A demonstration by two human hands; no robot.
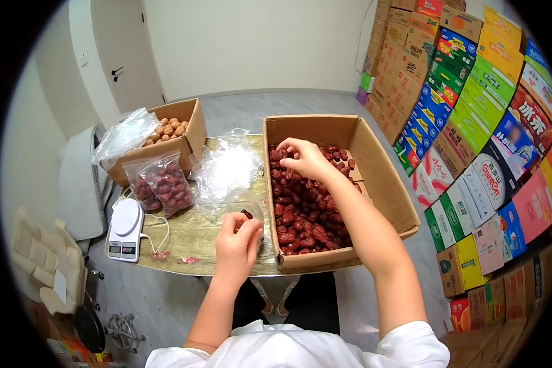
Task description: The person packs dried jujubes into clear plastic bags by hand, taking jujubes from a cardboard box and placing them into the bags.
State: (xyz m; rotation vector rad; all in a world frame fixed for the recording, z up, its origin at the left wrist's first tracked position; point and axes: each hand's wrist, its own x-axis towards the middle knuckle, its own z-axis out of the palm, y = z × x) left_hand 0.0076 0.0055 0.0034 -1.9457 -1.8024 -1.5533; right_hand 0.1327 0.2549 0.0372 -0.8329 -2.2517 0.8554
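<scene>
Greenish table [193,245] here, dates [310,211] boxed beneath the curled right hand [302,159], grip can't be told. Just left, a clear bag [246,200] is pinched by the left hand [236,245].

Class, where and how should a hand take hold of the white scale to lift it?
Probably best by the sides of the scale's body, thumb and fingers opposed, coming down from above at the near, display end. The body is slim and straight-sided there, while the round plate covers the far end. Mind the cable on its right.
</scene>
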